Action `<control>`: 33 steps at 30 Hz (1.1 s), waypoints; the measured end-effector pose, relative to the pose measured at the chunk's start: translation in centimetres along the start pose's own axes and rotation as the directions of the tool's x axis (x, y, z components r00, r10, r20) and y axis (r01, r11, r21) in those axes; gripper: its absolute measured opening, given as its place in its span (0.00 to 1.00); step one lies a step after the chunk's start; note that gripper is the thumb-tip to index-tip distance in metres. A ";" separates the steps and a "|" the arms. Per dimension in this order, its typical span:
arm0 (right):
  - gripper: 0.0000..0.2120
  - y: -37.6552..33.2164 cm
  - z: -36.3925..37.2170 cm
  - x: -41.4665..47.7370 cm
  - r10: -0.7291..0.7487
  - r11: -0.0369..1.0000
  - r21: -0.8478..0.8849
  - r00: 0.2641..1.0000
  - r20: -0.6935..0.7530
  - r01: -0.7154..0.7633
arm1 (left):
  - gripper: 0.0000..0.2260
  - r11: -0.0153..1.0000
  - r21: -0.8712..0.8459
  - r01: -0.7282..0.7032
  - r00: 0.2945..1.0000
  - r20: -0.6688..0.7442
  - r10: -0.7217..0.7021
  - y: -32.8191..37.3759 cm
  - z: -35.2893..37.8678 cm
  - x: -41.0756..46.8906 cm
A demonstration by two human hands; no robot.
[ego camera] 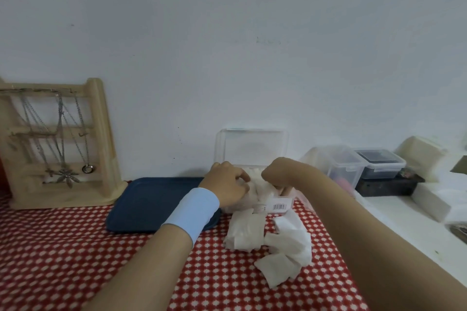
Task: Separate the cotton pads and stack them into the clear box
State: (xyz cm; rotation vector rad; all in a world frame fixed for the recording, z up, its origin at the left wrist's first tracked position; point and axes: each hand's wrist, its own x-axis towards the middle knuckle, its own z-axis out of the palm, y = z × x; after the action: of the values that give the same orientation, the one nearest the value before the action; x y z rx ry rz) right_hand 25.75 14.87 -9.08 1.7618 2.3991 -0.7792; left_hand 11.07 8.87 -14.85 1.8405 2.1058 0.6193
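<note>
Far left: rack (pixel 58 144) hung with chains, well apart from the work; no hazard noted. Next right: tray (pixel 151 204) flat on the desk (pixel 63 260), right edge partly hidden by the left wrist, just beside the box (pixel 252 201).

Risks, as judged:
- Box light and open: likely to slide or tip if pressed from one side only.
- Lid (pixel 251 146) upright behind both hands: liable to drop on the fingers if knocked.
- Pads (pixel 273 242) heaped loose on the desk in front of the box, some seemingly stuck together in wads: apt to go in unseparated, or to be swept aside by the right forearm lying just beside them.
- Stack inside the box: rumpled, not level; may not take the rest.

Left hand (pixel 227 184): fingers curled, tips pinching white pads at the box's left end.

Right hand (pixel 278 174): bent down over the box's right end, fingers mostly hidden behind the wrist. Cannot tell whether gripping or merely pressing.

Far right: tubs (pixel 353 166) on a white ledge (pixel 379 212), apart from the work.
</note>
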 end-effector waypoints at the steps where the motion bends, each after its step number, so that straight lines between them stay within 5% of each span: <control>1: 0.11 -0.2 0.4 -0.3 -0.014 1.000 -0.011 1.000 0.011 0.014 | 0.15 1.000 -0.001 -0.002 1.000 0.000 0.002 0.1 0.1 0.0; 8: 0.11 0.6 0.9 0.4 -0.048 0.990 0.132 0.996 -0.070 0.057 | 0.18 0.996 0.067 -0.054 0.998 -0.026 0.056 0.5 0.5 -0.4; 12: 0.15 0.5 2.5 0.3 -0.134 0.991 -0.020 0.989 -0.068 0.133 | 0.22 0.975 0.193 -0.111 0.994 0.041 0.105 1.3 1.4 -0.4; 15: 0.12 1.8 2.2 0.3 -0.199 0.978 0.023 0.955 -0.218 0.209 | 0.24 0.960 0.268 -0.076 0.988 0.152 0.035 1.4 1.7 -0.2; 18: 0.18 3.4 1.6 -0.3 -0.285 0.955 -0.038 0.872 -0.399 0.295 | 0.25 0.957 0.288 -0.034 0.993 0.115 0.001 1.7 1.7 0.2; 23: 0.22 4.9 3.9 0.4 -0.412 0.875 -0.332 0.903 -0.126 0.352 | 0.27 0.943 0.332 -0.007 0.981 0.184 -0.058 1.9 2.2 0.7; 26: 0.23 5.2 4.2 0.5 -0.423 0.863 -0.330 0.904 -0.060 0.382 | 0.27 0.941 0.340 0.001 0.978 0.196 -0.071 1.9 1.9 0.8; 28: 0.23 5.5 3.4 -0.3 -0.438 0.889 -0.210 0.890 -0.128 0.407 | 0.27 0.951 0.308 0.010 0.982 0.175 -0.067 2.1 1.5 0.5; 30: 0.20 6.0 2.5 -1.2 -0.396 0.917 -0.100 0.850 -0.347 0.386 | 0.26 0.971 0.237 -0.007 0.996 0.085 -0.014 2.4 1.2 -0.3; 33: 0.10 7.4 1.4 -3.1 -0.189 0.982 -0.110 0.863 -0.468 0.155 | 0.19 0.982 0.165 -0.092 0.986 -0.121 0.112 2.9 1.1 -2.2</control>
State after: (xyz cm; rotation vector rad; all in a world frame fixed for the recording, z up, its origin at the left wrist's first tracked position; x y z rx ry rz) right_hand 33.18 13.13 -11.90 1.9113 2.8819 -0.2800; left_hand 14.47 7.17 -14.53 2.0575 2.2121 0.6271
